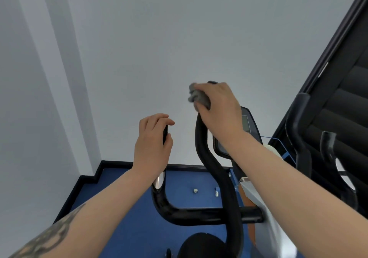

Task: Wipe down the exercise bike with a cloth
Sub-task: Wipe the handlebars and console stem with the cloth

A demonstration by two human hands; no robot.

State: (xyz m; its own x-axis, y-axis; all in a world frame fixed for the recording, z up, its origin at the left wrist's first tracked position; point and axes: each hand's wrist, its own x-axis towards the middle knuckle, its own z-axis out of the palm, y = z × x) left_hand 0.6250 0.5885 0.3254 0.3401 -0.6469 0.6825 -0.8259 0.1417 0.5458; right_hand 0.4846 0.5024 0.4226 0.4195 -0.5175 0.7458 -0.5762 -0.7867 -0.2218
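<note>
Both grip handlebars: right hand (219, 110) clutches cloth (197, 96), left hand (152, 144) curls around bare grip.

No legible text, label, brand or number in the head view. The bike's console (246, 126) carries a small grey display, partly covered by the person's right wrist; it may show digits, but the view is too soft to read any. Nothing readable elsewhere.
</note>
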